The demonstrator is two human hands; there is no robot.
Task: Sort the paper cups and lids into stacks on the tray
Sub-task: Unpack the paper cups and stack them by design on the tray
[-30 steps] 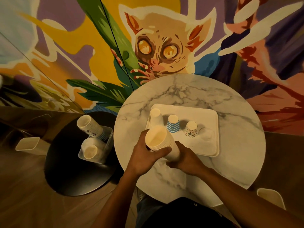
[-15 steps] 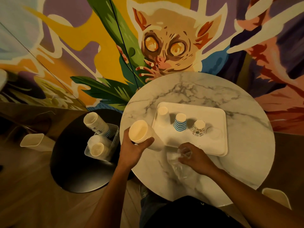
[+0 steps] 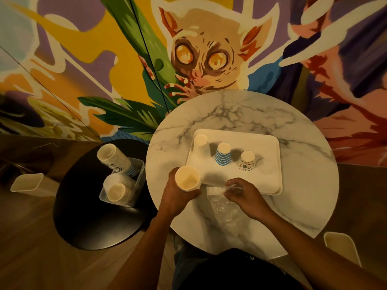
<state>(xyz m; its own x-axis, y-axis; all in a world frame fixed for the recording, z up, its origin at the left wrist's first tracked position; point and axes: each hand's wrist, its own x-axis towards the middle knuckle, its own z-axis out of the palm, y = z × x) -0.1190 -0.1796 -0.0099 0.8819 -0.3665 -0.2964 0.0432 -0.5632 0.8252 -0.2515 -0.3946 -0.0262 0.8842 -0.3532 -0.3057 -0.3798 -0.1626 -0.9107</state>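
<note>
Left hand (image 3: 178,197) is gripping a plain paper cup (image 3: 187,178), fingers wrapping round its side, its round end facing the camera. It is hovering just off the near left corner of the white tray (image 3: 270,185), above the marble worktop (image 3: 303,185). Whether more cups are nested behind it cannot be told.

Right hand (image 3: 245,195) is resting low on the worktop at the tray's near edge. Its fingers are curling in narrow, pinching the far end of a clear plastic wrapper (image 3: 224,208). The wrapper is lying crumpled on the marble, trailing toward the person.

Three cups are standing upside down in a row on the tray, apart from one another:
- a plain white cup (image 3: 201,141) at the far left
- a blue striped cup (image 3: 223,154) in the middle
- a patterned cup (image 3: 246,161) to its right

A pale round lid (image 3: 266,166) is lying flat just right of the patterned cup.

A black round side table (image 3: 83,216) is sitting left of the worktop. It is carrying a clear bin (image 3: 136,185). Two cup stacks are leaning out of the bin: a printed stack (image 3: 114,158) and a wrapped pale stack (image 3: 116,191).
</note>
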